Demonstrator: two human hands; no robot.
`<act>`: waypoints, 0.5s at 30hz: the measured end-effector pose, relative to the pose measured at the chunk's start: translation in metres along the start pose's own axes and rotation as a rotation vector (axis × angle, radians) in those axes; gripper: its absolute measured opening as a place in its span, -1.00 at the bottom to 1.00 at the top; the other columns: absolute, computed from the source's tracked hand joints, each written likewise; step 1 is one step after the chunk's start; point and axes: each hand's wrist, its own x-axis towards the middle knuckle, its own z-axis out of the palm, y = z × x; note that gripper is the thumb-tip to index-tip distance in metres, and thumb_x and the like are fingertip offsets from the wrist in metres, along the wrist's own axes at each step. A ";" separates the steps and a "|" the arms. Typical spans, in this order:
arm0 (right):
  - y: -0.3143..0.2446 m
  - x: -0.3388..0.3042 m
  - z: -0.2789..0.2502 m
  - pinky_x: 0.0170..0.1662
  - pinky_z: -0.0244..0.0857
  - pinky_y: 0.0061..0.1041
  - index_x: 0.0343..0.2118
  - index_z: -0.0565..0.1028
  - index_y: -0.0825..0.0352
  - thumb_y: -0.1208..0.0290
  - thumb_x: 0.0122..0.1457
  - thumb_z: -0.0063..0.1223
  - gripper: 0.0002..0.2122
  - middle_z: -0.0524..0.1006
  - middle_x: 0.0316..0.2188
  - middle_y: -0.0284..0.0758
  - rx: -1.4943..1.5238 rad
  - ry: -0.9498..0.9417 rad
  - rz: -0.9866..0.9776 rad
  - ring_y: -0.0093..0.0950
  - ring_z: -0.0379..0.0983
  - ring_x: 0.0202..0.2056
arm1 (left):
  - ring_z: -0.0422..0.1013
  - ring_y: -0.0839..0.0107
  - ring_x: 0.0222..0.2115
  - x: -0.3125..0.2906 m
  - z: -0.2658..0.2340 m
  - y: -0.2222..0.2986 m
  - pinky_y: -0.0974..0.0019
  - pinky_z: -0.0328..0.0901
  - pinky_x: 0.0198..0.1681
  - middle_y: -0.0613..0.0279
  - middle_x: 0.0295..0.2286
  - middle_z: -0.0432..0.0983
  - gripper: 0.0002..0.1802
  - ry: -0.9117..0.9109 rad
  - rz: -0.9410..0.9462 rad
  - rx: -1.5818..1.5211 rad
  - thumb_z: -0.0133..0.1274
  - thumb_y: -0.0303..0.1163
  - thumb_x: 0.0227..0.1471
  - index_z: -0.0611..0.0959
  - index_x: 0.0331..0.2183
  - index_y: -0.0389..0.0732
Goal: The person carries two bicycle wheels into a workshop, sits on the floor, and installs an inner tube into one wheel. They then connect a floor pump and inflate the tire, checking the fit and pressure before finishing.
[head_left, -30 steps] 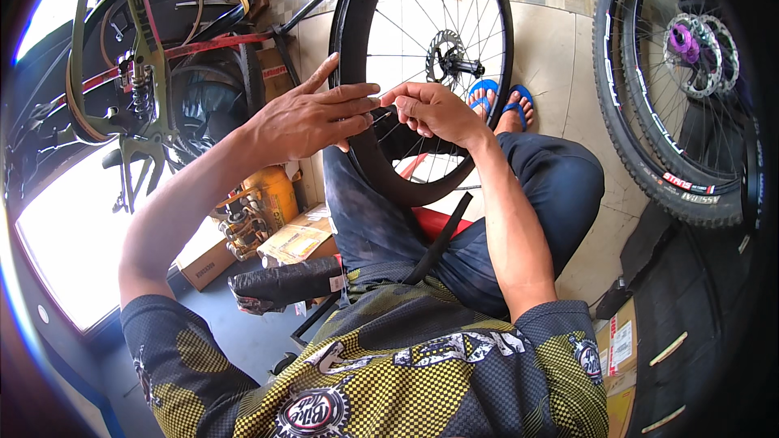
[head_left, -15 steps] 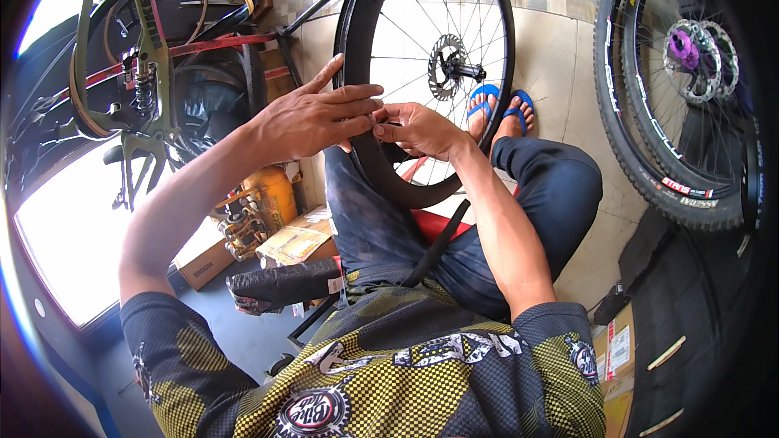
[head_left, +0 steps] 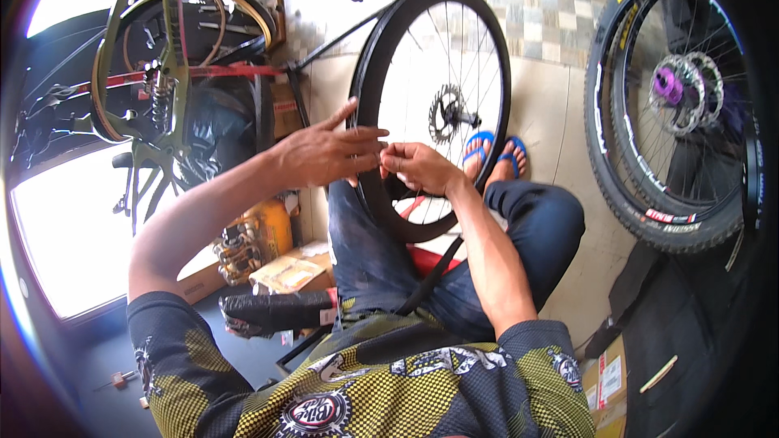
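At far left, we are seeing a green bicycle frame [head_left: 170, 49] standing near the bright doorway, while a yellow canister [head_left: 272, 227] is sitting behind a cardboard box [head_left: 299, 269] and a black wrapped package [head_left: 276, 314] is lying nearer the person. At centre, the left hand [head_left: 329, 152] is resting back upward across the near-left edge of a black bicycle wheel [head_left: 377, 85]; its fingers are lying mostly straight, one splaying apart, and we are not managing to tell whether its hidden thumb is gripping anything. The wheel is standing upright, tilted slightly, in front of the seated person's knees, its brake disc [head_left: 445, 113] facing right. The right hand [head_left: 422, 169] is meeting the left's fingertips over the rim, thumb and forefinger pinching together; anything between them is proving too small to see. We are judging this to be fine fingertip work beside the rim, which is calling for a light, exact pinch and a steady wheel. Just beyond, blue flip-flops [head_left: 480, 136] are showing on the person's feet. At far right, two knobby-tyred wheels [head_left: 604, 57] are standing together, a purple hub [head_left: 669, 85] shining between their spokes.
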 end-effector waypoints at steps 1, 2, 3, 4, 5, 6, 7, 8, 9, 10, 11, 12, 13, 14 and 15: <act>0.001 0.000 -0.004 -0.65 0.01 -0.74 -0.10 0.54 0.30 0.21 0.40 0.16 -0.76 0.59 -0.33 -0.44 0.005 0.007 0.017 -0.83 0.17 -0.65 | 0.14 0.36 0.39 -0.001 0.000 0.001 -0.46 -0.27 0.46 0.33 0.21 0.46 -0.47 -0.008 0.000 -0.002 0.19 -0.10 0.09 0.62 0.10 -0.01; 0.000 -0.002 -0.006 -0.65 0.02 -0.74 -0.10 0.54 0.32 0.22 0.41 0.14 -0.76 0.59 -0.33 -0.43 0.009 0.019 0.032 -0.83 0.18 -0.65 | 0.13 0.36 0.39 0.000 0.000 0.000 -0.47 -0.27 0.46 0.33 0.22 0.45 -0.47 -0.014 0.004 -0.003 0.18 -0.08 0.10 0.62 0.10 -0.01; -0.003 -0.004 -0.003 -0.66 0.03 -0.74 -0.09 0.54 0.33 0.23 0.43 0.10 -0.77 0.59 -0.33 -0.42 0.012 0.032 0.043 -0.82 0.18 -0.65 | 0.11 0.38 0.40 -0.001 -0.001 0.001 -0.46 -0.28 0.46 0.34 0.24 0.44 -0.47 -0.022 0.008 0.032 0.14 -0.05 0.13 0.62 0.11 0.00; -0.003 -0.004 -0.005 -0.65 0.03 -0.75 -0.07 0.54 0.33 0.24 0.43 0.10 -0.76 0.60 -0.31 -0.40 0.046 0.013 0.040 -0.82 0.20 -0.65 | 0.08 0.43 0.40 -0.002 -0.001 0.002 -0.36 -0.23 0.48 0.43 0.19 0.47 -0.43 0.021 0.019 0.059 0.16 -0.04 0.10 0.57 0.12 0.02; -0.003 -0.003 -0.001 -0.65 0.02 -0.75 -0.07 0.54 0.32 0.25 0.41 0.14 -0.77 0.61 -0.31 -0.40 0.100 0.007 0.038 -0.82 0.21 -0.64 | 0.07 0.42 0.41 -0.004 0.003 0.002 -0.36 -0.23 0.48 0.43 0.20 0.46 -0.42 0.031 0.028 0.072 0.16 -0.04 0.11 0.56 0.13 0.02; -0.003 -0.003 0.002 -0.65 0.02 -0.75 -0.07 0.55 0.32 0.27 0.39 0.17 -0.77 0.62 -0.32 -0.40 0.154 0.003 0.041 -0.82 0.23 -0.64 | 0.07 0.42 0.41 -0.005 0.007 0.002 -0.36 -0.23 0.47 0.43 0.21 0.46 -0.42 0.043 0.038 0.080 0.15 -0.04 0.11 0.55 0.15 0.02; -0.001 -0.003 0.003 -0.65 0.05 -0.76 -0.08 0.55 0.31 0.28 0.37 0.21 -0.78 0.62 -0.34 -0.39 0.131 0.013 0.022 -0.81 0.24 -0.64 | 0.07 0.41 0.41 -0.004 0.005 0.002 -0.37 -0.24 0.47 0.43 0.22 0.45 -0.41 0.029 0.039 0.081 0.15 -0.05 0.11 0.54 0.16 0.01; -0.001 -0.001 0.001 -0.64 0.08 -0.76 -0.10 0.54 0.29 0.29 0.35 0.24 -0.79 0.62 -0.36 -0.38 0.108 0.023 0.000 -0.80 0.26 -0.64 | 0.07 0.40 0.41 -0.002 0.002 0.002 -0.37 -0.24 0.47 0.42 0.22 0.44 -0.40 0.014 0.041 0.083 0.15 -0.05 0.12 0.53 0.17 0.01; -0.001 -0.001 -0.001 -0.64 0.08 -0.76 -0.09 0.55 0.30 0.32 0.31 0.28 -0.78 0.62 -0.39 -0.39 0.116 0.015 0.001 -0.80 0.26 -0.63 | 0.07 0.39 0.41 -0.002 0.001 0.003 -0.37 -0.25 0.47 0.42 0.23 0.43 -0.39 -0.003 0.038 0.078 0.15 -0.06 0.12 0.52 0.19 0.01; -0.001 -0.001 -0.002 -0.64 0.04 -0.76 -0.10 0.56 0.33 0.34 0.35 0.24 -0.81 0.62 -0.40 -0.39 0.086 0.028 -0.019 -0.82 0.23 -0.65 | 0.07 0.38 0.41 -0.004 0.000 0.005 -0.37 -0.26 0.47 0.41 0.23 0.43 -0.39 0.010 0.041 0.055 0.15 -0.07 0.13 0.52 0.18 0.00; -0.001 -0.002 -0.004 -0.65 0.02 -0.75 -0.11 0.57 0.34 0.35 0.36 0.21 -0.82 0.61 -0.41 -0.40 0.082 0.037 -0.016 -0.82 0.21 -0.66 | 0.07 0.37 0.41 -0.005 -0.001 0.006 -0.38 -0.27 0.47 0.40 0.23 0.43 -0.40 0.022 0.045 0.030 0.14 -0.07 0.13 0.52 0.18 -0.01; 0.000 -0.002 -0.010 -0.65 -0.01 -0.75 -0.12 0.58 0.36 0.37 0.38 0.19 -0.83 0.61 -0.42 -0.40 0.078 0.048 -0.017 -0.82 0.19 -0.67 | 0.06 0.35 0.41 -0.005 -0.001 0.005 -0.38 -0.27 0.47 0.40 0.24 0.42 -0.40 0.033 0.054 0.009 0.14 -0.08 0.14 0.51 0.18 -0.03; 0.001 -0.003 -0.012 -0.66 -0.05 -0.74 -0.12 0.59 0.38 0.39 0.40 0.15 -0.84 0.60 -0.42 -0.41 0.060 0.114 -0.030 -0.83 0.16 -0.69 | 0.06 0.32 0.42 -0.006 0.002 0.004 -0.40 -0.29 0.47 0.34 0.22 0.43 -0.44 0.047 0.066 0.010 0.14 -0.08 0.15 0.53 0.13 -0.07; 0.003 -0.004 -0.014 -0.66 -0.05 -0.74 -0.11 0.60 0.40 0.39 0.39 0.15 -0.83 0.60 -0.42 -0.41 0.054 0.162 -0.005 -0.82 0.15 -0.70 | 0.05 0.31 0.42 -0.007 0.005 0.003 -0.41 -0.29 0.46 0.33 0.21 0.44 -0.45 0.042 0.068 0.005 0.14 -0.07 0.15 0.54 0.12 -0.07; 0.002 -0.006 -0.017 -0.66 -0.07 -0.74 -0.10 0.60 0.41 0.39 0.39 0.16 -0.82 0.60 -0.42 -0.41 0.010 0.230 -0.029 -0.83 0.15 -0.69 | 0.05 0.30 0.42 -0.006 0.006 0.000 -0.43 -0.29 0.46 0.31 0.21 0.44 -0.46 0.036 0.075 0.005 0.13 -0.07 0.15 0.54 0.10 -0.08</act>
